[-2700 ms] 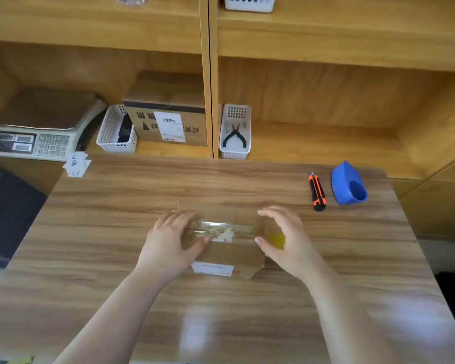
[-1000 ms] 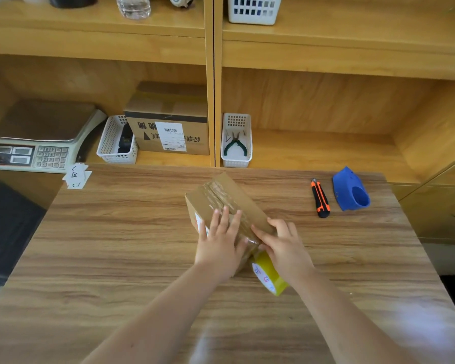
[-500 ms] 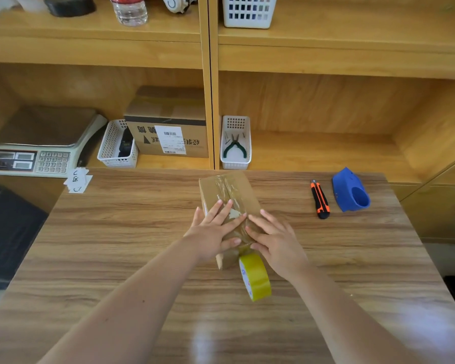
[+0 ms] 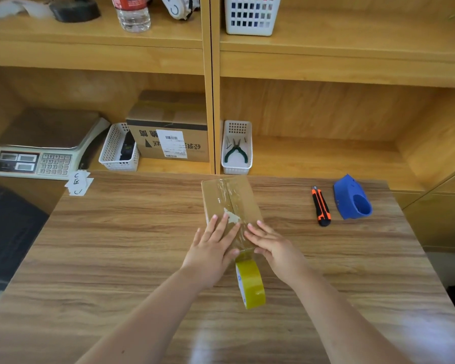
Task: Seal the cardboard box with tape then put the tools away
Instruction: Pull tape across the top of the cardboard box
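The cardboard box (image 4: 229, 203) lies mid-counter (image 4: 116, 245), turned lengthwise since a second ago, with left hand (image 4: 210, 252) and right hand (image 4: 276, 245) pressing flat, fingers spread and gripping nothing, tape roll (image 4: 250, 283) trailing, below wooden shelves (image 4: 326, 72).

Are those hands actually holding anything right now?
Nothing is gripped. Left hand and right hand lie flat, pressing tape onto the cardboard box. The tape roll hangs free.
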Demonstrator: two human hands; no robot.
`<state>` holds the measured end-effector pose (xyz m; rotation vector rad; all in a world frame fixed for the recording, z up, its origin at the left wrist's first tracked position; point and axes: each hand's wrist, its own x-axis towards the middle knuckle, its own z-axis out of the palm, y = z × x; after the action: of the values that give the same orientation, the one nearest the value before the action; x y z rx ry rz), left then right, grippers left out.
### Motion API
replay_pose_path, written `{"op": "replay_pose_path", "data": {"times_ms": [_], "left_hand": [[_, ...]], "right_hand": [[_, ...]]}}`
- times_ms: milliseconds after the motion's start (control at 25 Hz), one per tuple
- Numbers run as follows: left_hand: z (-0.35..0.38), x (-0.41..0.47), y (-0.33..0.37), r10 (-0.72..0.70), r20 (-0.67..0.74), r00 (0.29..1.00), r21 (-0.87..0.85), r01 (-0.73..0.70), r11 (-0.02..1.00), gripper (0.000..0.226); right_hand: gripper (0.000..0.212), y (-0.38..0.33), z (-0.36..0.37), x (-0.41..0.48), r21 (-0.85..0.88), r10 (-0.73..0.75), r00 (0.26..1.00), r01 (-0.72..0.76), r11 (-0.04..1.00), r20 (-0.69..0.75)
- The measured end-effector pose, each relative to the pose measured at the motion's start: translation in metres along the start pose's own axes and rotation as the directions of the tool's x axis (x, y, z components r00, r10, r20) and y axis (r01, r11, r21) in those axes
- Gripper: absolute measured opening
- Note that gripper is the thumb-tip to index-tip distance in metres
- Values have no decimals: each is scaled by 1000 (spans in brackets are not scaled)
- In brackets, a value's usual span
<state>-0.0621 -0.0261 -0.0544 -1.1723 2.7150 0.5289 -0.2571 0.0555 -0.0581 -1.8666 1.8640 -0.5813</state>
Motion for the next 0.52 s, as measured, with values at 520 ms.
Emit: {"op": "replay_pose_path", "data": {"times_ms": [520], "left_hand": [[-10,15,-22,20,2,1000,-85,-19,996,62]], "right_hand": [[45,-12,5,3,-23,68,998,-68,997,1]]}}
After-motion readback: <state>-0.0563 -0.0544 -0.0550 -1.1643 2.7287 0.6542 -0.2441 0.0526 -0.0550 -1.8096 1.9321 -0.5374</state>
